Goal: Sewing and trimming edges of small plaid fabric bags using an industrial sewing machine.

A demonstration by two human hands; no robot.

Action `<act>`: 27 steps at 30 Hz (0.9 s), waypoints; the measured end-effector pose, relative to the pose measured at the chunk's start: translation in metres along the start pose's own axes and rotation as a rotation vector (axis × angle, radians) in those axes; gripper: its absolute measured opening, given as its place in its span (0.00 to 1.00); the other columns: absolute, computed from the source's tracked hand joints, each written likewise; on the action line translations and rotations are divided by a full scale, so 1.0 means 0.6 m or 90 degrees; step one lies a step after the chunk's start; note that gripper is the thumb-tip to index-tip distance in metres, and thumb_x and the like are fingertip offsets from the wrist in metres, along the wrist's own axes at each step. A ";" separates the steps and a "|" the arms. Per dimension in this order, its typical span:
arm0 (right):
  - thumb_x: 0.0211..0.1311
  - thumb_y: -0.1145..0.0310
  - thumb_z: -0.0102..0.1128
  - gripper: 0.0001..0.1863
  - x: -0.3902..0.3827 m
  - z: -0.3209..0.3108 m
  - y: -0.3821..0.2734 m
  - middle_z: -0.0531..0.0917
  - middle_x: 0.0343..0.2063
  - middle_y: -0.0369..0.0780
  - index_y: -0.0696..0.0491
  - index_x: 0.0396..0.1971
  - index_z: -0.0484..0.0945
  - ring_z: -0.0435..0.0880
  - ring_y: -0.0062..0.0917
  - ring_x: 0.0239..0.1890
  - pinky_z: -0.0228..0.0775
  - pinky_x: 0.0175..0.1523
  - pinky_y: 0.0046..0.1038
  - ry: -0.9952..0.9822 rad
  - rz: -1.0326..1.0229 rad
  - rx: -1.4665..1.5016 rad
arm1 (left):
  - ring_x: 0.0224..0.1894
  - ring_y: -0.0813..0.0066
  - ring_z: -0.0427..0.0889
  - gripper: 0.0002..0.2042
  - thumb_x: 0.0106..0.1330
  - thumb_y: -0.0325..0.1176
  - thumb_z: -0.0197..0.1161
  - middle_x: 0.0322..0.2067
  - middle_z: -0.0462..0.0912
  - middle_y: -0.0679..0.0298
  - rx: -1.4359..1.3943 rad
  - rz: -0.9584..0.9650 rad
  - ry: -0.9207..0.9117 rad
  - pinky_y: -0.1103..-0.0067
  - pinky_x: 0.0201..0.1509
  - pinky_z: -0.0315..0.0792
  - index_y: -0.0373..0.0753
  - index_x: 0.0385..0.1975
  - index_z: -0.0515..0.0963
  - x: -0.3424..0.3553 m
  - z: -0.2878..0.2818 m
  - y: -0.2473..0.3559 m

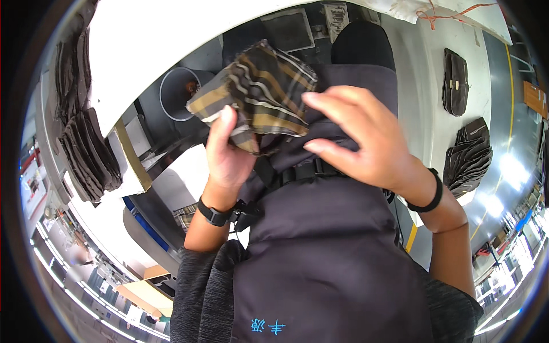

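My left hand (226, 157) is closed on a piece of plaid fabric (269, 94) in brown, black and white, held up over my lap. The left thumb lies on the fabric's near left side, and the other fingers are hidden beneath it. The cloth looks folded or layered, with frayed edges. My right hand (369, 134) is at the fabric's right edge, thumb and fingers spread apart. Its index fingertip is close to the edge; whether it touches, I cannot tell. A dark apron (326, 228) covers my front and lap.
A white tabletop (143, 51) curves across the upper left, with stacks of dark cloth pieces (91, 154) along its left side. Below it stands a round grey bin (178, 94). On the right-hand surface lie a dark folded bundle (456, 83) and a fanned dark stack (470, 154).
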State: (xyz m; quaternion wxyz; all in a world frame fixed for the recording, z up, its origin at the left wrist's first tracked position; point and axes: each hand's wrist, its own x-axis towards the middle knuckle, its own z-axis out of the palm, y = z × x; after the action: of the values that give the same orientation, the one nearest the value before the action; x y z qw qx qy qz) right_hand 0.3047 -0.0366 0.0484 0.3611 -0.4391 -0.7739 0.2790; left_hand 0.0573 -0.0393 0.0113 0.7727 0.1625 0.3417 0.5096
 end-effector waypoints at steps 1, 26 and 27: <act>0.52 0.66 0.77 0.29 0.009 0.015 -0.003 0.80 0.46 0.41 0.52 0.56 0.81 0.82 0.36 0.47 0.77 0.48 0.35 -0.015 -0.041 -0.007 | 0.62 0.66 0.79 0.24 0.78 0.44 0.52 0.61 0.80 0.58 0.007 0.000 -0.007 0.68 0.68 0.71 0.34 0.65 0.71 -0.003 0.004 -0.008; 0.50 0.83 0.72 0.19 0.013 0.029 0.015 0.83 0.36 0.40 0.57 0.45 0.86 0.84 0.32 0.33 0.76 0.34 0.30 0.057 -0.081 0.043 | 0.50 0.60 0.85 0.22 0.81 0.47 0.51 0.47 0.83 0.52 -0.059 -0.148 -0.131 0.66 0.51 0.82 0.32 0.59 0.74 0.004 -0.021 0.010; 0.50 0.82 0.72 0.19 0.011 0.034 0.019 0.83 0.36 0.40 0.57 0.45 0.86 0.83 0.32 0.33 0.76 0.35 0.31 0.056 -0.082 0.037 | 0.54 0.59 0.85 0.22 0.81 0.43 0.53 0.51 0.83 0.52 0.059 -0.116 -0.112 0.65 0.53 0.84 0.32 0.64 0.71 0.004 -0.013 0.020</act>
State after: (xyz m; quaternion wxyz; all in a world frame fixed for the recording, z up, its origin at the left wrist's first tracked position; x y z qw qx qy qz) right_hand 0.2916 -0.0276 0.0301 0.4245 -0.3897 -0.7754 0.2583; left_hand 0.0442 -0.0330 0.0119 0.8343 0.2105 0.3091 0.4050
